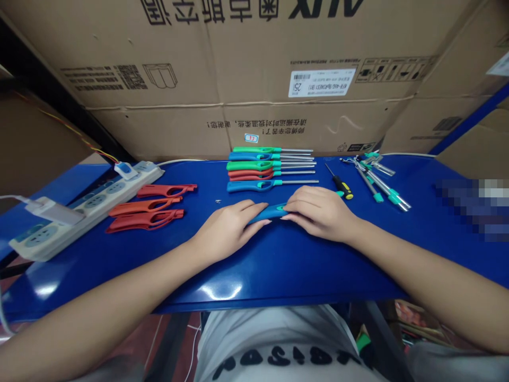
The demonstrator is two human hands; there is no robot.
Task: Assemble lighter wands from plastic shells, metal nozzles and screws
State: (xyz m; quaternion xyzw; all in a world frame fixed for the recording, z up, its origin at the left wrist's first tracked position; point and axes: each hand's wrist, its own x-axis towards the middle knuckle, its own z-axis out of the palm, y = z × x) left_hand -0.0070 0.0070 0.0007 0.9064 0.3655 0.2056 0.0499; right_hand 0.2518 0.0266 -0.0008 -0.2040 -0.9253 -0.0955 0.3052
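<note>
Between my two hands, just above the blue table, is a blue lighter handle [270,212] with a green trigger showing near its middle. My left hand [233,225] pinches its left end between thumb and fingers. Around its right end close the fingers of my right hand [318,212], hiding that part; a bit of green shows past the knuckles. Behind them lie several assembled long-nosed lighters [254,185] in a row, blue, green and red with metal tubes. To the right of these is a yellow-and-black screwdriver [342,187].
Red and orange handle shells [145,220] lie at the left beside a white power strip [95,201] with plugs and cables. Metal tubes with green ends [384,185] are piled at the right. Tiny metal pieces [218,201] lie behind my left hand. A cardboard box [254,69] walls the back.
</note>
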